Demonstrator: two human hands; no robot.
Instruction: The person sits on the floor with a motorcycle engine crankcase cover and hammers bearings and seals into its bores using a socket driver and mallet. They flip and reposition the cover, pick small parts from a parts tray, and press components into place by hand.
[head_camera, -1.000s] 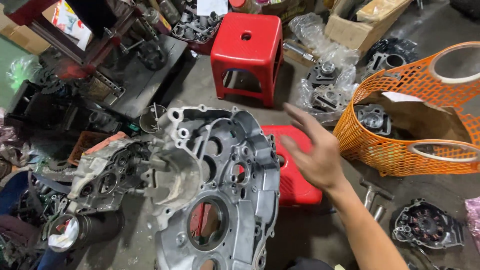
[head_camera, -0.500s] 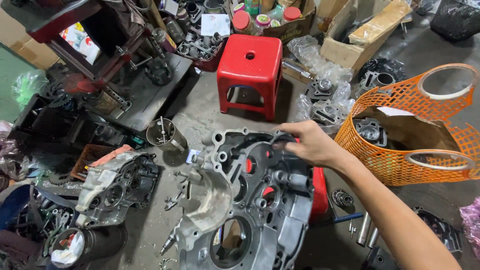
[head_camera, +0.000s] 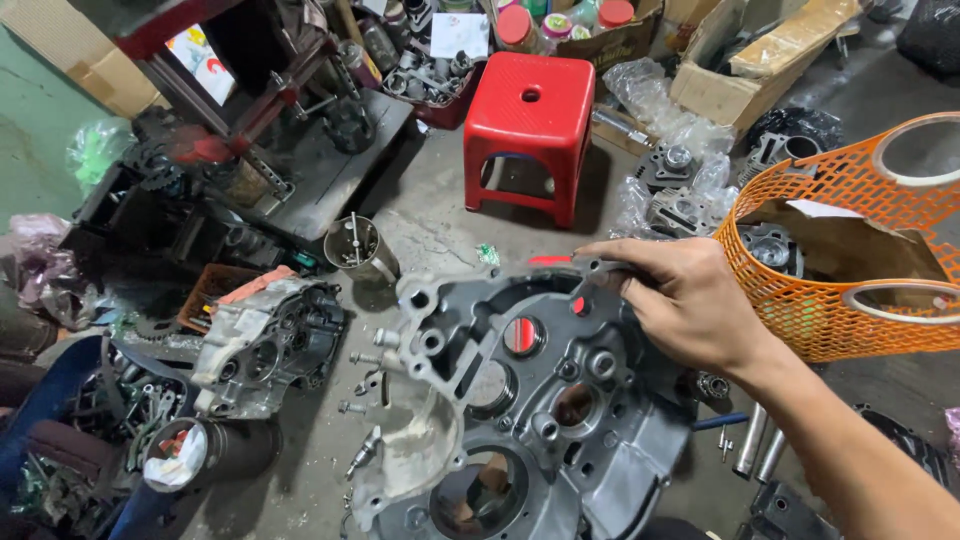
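Crankcase (head_camera: 530, 400) is gripped at its top edge by right hand (head_camera: 690, 300), fingers curled shut, above a cluttered concrete floor (head_camera: 430, 220); red stool (head_camera: 530, 110) behind.

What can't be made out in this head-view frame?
- Left hand: outside the frame.
- Right hand fingertips: curled over the engine case rim, so the grip is partly hidden.
- Engine case bottom: cut off by the lower edge.
- Orange basket contents: screened by mesh and cardboard.
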